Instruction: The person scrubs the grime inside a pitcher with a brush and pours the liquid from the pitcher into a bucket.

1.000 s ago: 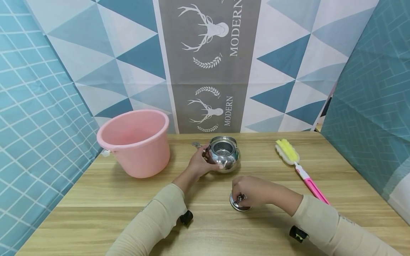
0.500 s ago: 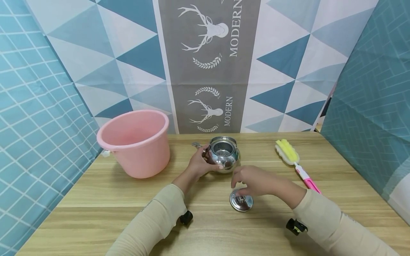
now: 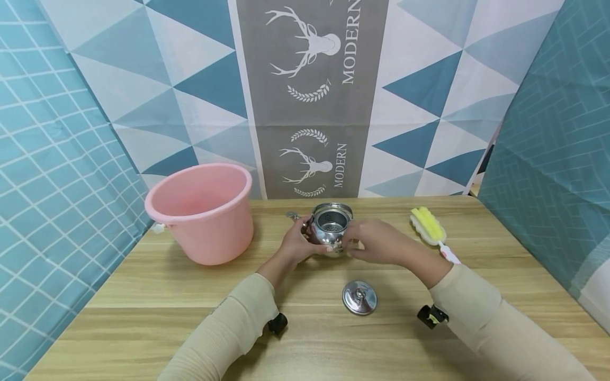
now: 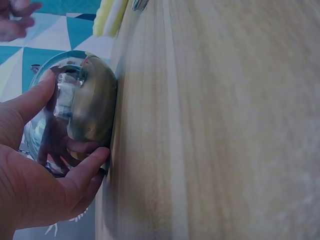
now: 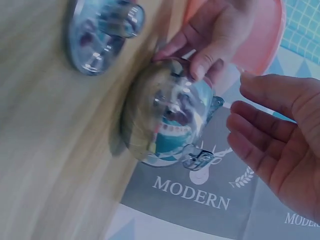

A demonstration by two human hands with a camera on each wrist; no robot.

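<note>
The metal teapot (image 3: 329, 238) is being supported by the table (image 3: 314, 344), between the pink bucket (image 3: 219, 238) and the yellow-and-white brush (image 3: 430, 226). Its side is being gripped by the left hand (image 3: 297, 245), thumb and fingers being curved around it. Nothing is being held by the right hand (image 3: 378, 241), whose fingers are being kept loosely bent near the teapot. The lid (image 3: 359, 298) is being borne by the table, nearer the person.

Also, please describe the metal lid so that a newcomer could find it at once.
On the wooden table, find the shiny metal teapot held by the left hand. The lid lies apart from it, nearer the viewer and slightly to the right. It is a round silver disc with a central knob and, unlike the teapot, touched by no hand.
</note>
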